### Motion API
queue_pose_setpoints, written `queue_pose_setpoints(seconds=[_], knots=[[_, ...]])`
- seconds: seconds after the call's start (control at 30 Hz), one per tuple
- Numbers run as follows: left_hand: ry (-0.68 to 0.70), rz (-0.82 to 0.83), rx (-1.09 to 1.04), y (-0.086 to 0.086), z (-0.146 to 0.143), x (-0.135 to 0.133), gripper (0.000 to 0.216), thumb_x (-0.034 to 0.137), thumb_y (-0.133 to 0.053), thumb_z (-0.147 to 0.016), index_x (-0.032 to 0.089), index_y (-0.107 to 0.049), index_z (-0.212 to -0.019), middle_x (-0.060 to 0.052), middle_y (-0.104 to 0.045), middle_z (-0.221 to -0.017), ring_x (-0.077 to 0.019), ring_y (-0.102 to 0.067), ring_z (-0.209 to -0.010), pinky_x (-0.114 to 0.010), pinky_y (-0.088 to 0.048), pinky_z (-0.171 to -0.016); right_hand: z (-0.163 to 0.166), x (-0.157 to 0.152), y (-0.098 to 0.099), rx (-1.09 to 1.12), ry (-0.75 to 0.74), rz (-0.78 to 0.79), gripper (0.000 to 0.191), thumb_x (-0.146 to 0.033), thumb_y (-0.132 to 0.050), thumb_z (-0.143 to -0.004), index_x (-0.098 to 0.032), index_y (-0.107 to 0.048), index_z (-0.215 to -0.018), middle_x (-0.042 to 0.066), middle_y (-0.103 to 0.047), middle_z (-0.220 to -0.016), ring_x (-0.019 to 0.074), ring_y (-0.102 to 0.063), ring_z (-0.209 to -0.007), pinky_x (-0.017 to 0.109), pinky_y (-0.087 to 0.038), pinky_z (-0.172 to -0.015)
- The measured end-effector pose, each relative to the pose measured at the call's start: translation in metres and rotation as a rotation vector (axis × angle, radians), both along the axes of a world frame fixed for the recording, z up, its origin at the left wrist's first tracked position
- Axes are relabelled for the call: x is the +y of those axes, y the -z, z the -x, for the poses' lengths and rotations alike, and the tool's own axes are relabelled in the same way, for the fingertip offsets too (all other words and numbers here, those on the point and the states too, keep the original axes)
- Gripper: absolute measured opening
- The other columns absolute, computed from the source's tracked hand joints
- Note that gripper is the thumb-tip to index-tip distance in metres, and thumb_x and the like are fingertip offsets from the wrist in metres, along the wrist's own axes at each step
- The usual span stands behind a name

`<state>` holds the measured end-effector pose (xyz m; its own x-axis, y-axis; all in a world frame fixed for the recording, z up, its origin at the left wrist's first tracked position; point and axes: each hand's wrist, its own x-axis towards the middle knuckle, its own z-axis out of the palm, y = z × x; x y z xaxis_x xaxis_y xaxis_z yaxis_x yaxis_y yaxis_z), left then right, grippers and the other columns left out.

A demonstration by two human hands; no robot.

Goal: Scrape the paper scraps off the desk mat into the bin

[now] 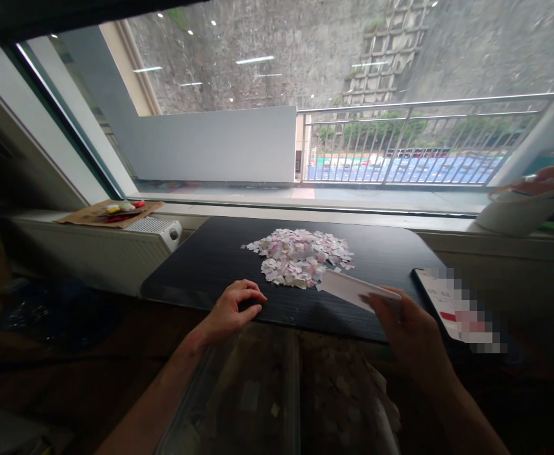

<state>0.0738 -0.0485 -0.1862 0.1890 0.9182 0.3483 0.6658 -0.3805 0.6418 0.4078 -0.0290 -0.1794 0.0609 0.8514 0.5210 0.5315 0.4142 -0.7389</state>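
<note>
A heap of small white and pinkish paper scraps (296,256) lies on the black tabletop (210,253). My right hand (407,319) grips a flat, pale rectangular card (350,291), tilted, its far end at the heap's near right edge. At the table's front edge rests my left hand (234,306), thumb and fingers loosely bent and apart, holding nothing. It is near the heap but does not touch it. Below the edge, in front of me, stands a clear plastic bin (243,392) with a few scraps in it.
To the right, a phone (441,303) lies on the table, its screen partly pixelated. A bag-like container (348,398) with scraps sits beside the bin. On the left are a white radiator (129,253) and brown cardboard (87,213) with small items. A window stands behind the table.
</note>
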Motion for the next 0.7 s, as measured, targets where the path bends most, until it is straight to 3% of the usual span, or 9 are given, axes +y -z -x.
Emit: queue_pose_setpoints(seconds=[0.2,0.6,0.7], knots=[[-0.006,0.002,0.017,0.001,0.0,0.0,0.016,0.022,-0.061,-0.079,0.021,-0.075,-0.088,-0.005,-0.067,-0.097,-0.0196,-0.061,-0.096,-0.034,-0.047,-0.092,0.008,0.001,-0.001,0.05,-0.076,0.01,0.026,-0.045,-0.063,-0.085,-0.021,-0.07,-0.091,0.005,-0.077,-0.078,0.0226,-0.072,-0.07,0.033,-0.058,-0.066],[0.005,-0.006,0.036,0.0,0.0,0.0,0.015,0.018,-0.063,-0.078,0.021,-0.075,-0.087,-0.005,-0.067,-0.097,-0.0195,-0.062,-0.096,-0.034,-0.048,-0.092,0.0,0.003,0.004,0.111,0.061,0.086,0.037,-0.055,-0.066,-0.082,-0.02,-0.07,-0.092,0.006,-0.077,-0.083,0.0266,-0.072,-0.079,0.04,-0.056,-0.076],[0.003,-0.007,0.042,0.0,0.0,0.0,0.015,0.018,-0.062,-0.078,0.021,-0.075,-0.087,-0.005,-0.067,-0.098,-0.0196,-0.061,-0.096,-0.034,-0.047,-0.092,0.002,-0.001,0.001,0.143,0.01,0.112,0.034,-0.051,-0.066,-0.083,-0.02,-0.07,-0.093,0.006,-0.076,-0.082,0.0257,-0.072,-0.077,0.039,-0.056,-0.074]])
